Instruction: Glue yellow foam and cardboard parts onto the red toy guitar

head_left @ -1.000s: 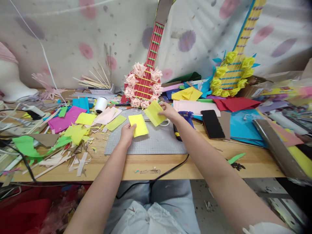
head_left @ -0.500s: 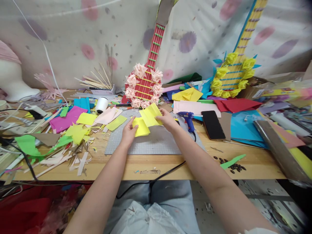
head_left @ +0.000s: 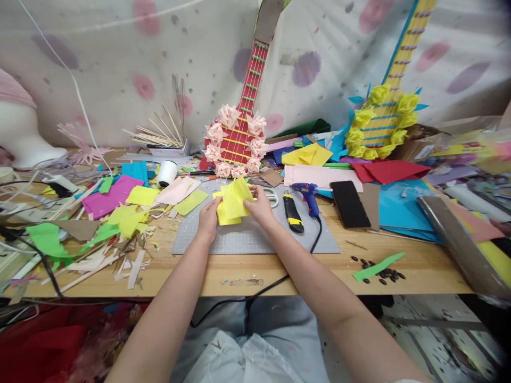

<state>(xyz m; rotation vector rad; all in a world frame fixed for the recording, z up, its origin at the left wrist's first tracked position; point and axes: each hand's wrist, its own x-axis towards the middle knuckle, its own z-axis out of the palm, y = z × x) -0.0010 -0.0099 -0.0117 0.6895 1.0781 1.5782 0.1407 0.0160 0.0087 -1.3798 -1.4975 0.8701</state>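
Over the grey cutting mat (head_left: 255,239) I hold yellow paper in both hands. My left hand (head_left: 208,219) pinches the lower yellow paper (head_left: 228,217) at its left side. My right hand (head_left: 260,207) is closed on the right edge of a creased yellow sheet (head_left: 236,196), which overlaps the lower one in front. White-handled scissors (head_left: 273,198) lie just past my right hand, partly hidden by it. To the right on the mat are a black and yellow utility knife (head_left: 293,213) and a blue glue gun (head_left: 307,198).
A red paper guitar (head_left: 235,143) with pink flowers stands behind, a yellow one (head_left: 379,122) at right. Paper scraps (head_left: 128,215) cover the left side. A phone (head_left: 349,204), dark seeds (head_left: 389,274) and a wrapped roll (head_left: 459,244) lie right. A black cord (head_left: 259,291) crosses the front edge.
My right hand has moved left and slightly down with its yellow sheet, which now overlaps more of the lower paper. The scissors and utility knife have come into fuller view.
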